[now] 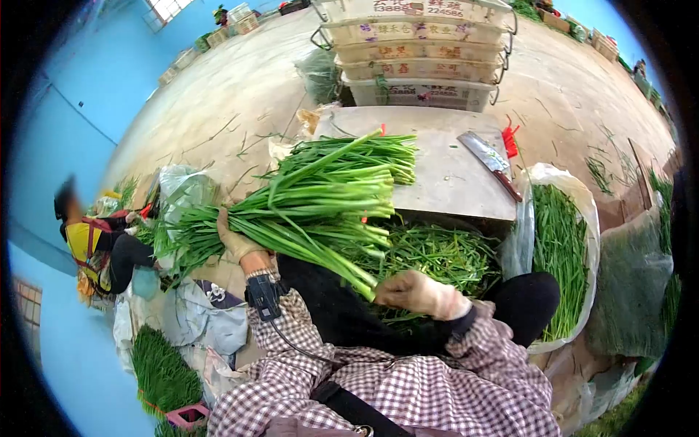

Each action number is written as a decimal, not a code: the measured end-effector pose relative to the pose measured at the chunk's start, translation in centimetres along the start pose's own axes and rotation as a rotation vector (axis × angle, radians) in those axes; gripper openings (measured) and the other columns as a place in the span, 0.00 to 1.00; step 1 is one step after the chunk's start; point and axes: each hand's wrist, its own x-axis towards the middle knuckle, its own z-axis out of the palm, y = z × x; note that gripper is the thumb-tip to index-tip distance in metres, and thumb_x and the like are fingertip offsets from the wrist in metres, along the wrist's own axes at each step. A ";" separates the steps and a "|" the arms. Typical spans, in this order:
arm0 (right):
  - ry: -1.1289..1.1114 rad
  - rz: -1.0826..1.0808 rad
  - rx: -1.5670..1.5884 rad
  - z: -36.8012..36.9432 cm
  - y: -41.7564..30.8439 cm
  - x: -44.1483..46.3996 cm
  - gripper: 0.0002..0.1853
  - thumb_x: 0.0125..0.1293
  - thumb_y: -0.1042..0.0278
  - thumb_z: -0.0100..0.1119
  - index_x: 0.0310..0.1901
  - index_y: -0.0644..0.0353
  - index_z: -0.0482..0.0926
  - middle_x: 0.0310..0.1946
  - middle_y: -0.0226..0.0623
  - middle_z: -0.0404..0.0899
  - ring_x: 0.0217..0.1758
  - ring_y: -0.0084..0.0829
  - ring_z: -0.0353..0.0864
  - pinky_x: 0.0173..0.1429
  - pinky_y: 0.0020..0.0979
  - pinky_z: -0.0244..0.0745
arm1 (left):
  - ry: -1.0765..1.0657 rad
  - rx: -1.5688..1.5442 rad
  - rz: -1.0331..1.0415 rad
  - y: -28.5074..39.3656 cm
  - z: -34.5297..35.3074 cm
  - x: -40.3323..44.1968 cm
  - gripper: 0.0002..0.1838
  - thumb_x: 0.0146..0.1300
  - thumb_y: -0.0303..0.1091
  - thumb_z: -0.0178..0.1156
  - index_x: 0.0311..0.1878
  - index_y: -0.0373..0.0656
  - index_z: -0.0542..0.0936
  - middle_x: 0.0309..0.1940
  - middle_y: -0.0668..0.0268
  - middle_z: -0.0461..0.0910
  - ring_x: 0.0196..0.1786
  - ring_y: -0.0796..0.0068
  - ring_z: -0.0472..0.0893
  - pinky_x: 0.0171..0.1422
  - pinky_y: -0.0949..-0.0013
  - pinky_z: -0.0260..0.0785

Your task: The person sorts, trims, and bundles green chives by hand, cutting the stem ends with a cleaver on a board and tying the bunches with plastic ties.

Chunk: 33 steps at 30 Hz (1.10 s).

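Observation:
A large loose bunch of long green stalks (pixel 313 197) lies across my lap, its pale cut ends pointing right. My left hand (pixel 237 237), in a light glove, is wrapped round the leafy side of this bunch. Gloved too, my right hand (pixel 419 291) has its fingers closed at the end of the lowest stalks. Behind the held bunch, more stalks (pixel 400 149) with red ties rest on a grey board (pixel 437 120). On the board's right side lies a cleaver (pixel 486 160) with a brown handle. Below the board is a heap of green trimmings (pixel 437 255).
Stacked crates (pixel 422 69) stand behind the board. Red ties (pixel 510 138) hang at its right edge. A bag of greens (pixel 561 255) is at the right. Another person (pixel 102 244) sits at the left, beside plastic bags. Tied greens (pixel 164 371) lie lower left.

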 end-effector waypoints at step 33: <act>0.710 -0.415 0.908 -5.5 0.3 -1.2 0.19 0.68 0.44 0.57 0.37 0.54 0.75 0.27 0.26 0.73 0.23 0.19 0.65 0.32 0.21 0.63 | -0.153 0.018 -0.151 3.1 -9.3 0.0 0.14 0.66 0.45 0.60 0.40 0.42 0.83 0.41 0.63 0.85 0.52 0.58 0.81 0.65 0.53 0.71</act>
